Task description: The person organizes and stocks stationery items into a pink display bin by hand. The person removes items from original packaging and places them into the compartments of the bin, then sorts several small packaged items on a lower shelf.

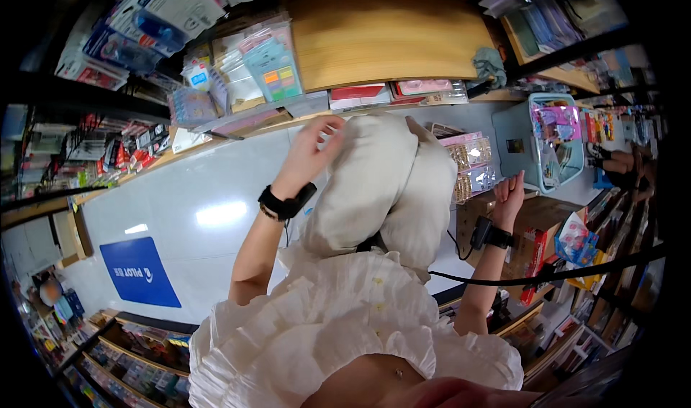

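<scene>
My left hand point(318, 148) hovers beside my left knee, in front of the low shelf. Its fingers are loosely bent and apart, with nothing seen in them. My right hand point(508, 195) is raised over a cardboard box point(478, 219), near a light blue plastic bin point(518, 143). Its fingers are partly curled; I see no object in it, but the palm is hidden. Between my right knee and the bin lie clear packs of gold spiral-bound items point(472, 162). The bin holds a pink and purple pack point(559, 122) and other packaged goods.
Ahead is a wooden shelf board point(388, 35) with a grey cloth point(490, 65) at its right end. Packs of sticky notes point(278, 76) and notebooks point(197, 106) stand at its left. A blue floor mat point(140, 272) lies left. A black cable point(486, 281) crosses by my right forearm. Another person's legs point(615, 162) show far right.
</scene>
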